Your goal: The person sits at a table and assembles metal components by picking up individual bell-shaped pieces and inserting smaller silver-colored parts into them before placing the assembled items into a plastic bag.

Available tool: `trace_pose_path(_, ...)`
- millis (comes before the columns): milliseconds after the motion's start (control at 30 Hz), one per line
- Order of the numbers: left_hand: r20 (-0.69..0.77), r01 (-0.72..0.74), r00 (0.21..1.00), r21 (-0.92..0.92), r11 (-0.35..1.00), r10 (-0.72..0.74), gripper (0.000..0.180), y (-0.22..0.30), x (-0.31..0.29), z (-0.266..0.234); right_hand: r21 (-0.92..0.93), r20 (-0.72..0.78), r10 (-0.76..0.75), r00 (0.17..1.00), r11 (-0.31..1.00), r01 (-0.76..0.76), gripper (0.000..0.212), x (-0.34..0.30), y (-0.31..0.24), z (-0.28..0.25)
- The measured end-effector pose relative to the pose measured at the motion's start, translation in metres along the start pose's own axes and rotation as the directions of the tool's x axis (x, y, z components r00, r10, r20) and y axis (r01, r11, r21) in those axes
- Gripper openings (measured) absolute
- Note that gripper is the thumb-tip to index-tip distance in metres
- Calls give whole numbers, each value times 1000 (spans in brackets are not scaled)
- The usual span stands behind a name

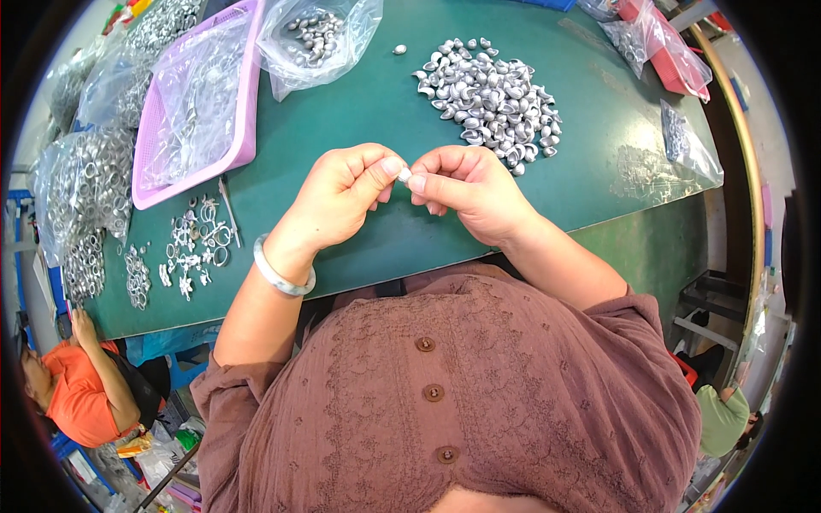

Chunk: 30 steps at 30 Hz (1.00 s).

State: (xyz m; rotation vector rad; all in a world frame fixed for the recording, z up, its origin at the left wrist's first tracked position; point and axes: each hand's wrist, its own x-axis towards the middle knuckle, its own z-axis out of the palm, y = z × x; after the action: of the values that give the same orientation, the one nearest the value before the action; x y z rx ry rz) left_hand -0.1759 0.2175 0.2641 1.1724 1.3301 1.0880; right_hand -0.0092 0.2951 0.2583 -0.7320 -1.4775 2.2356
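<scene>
Head view: the left hand [346, 192] and right hand [475, 190] are pinching 1 piece [404, 174], which is sitting between their fingertips; a pile [496, 104] is lying beyond the right hand

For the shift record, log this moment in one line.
left fingers: pinching small pale piece | right fingers: pinching same piece | ahead-right: silvery heap | left: lilac basket

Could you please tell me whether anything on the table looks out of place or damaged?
One small silvery piece lies alone, left of the heap of similar pieces. The green tabletop also looks scuffed near its right edge.
</scene>
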Motion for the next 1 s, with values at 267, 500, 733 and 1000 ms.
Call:
trace_pose_path(267,24,19,1000,22,1000,-20,24,2,1,-3,48,10,33,999,998,-34,12,1,1,-2)
trace_pose_path(500,14,16,1000,37,999,-17,26,3,4,-3,89,20,67,998,994,-69,12,2,-4,-2)
trace_pose_path(733,11,31,999,80,996,-32,26,7,7,-3,181,-7,138,990,974,-135,12,3,-5,-2)
trace_pose_path(1000,-1,104,995,18,994,-104,26,7,14,2,184,-34,127,991,976,-119,13,6,-4,-10)
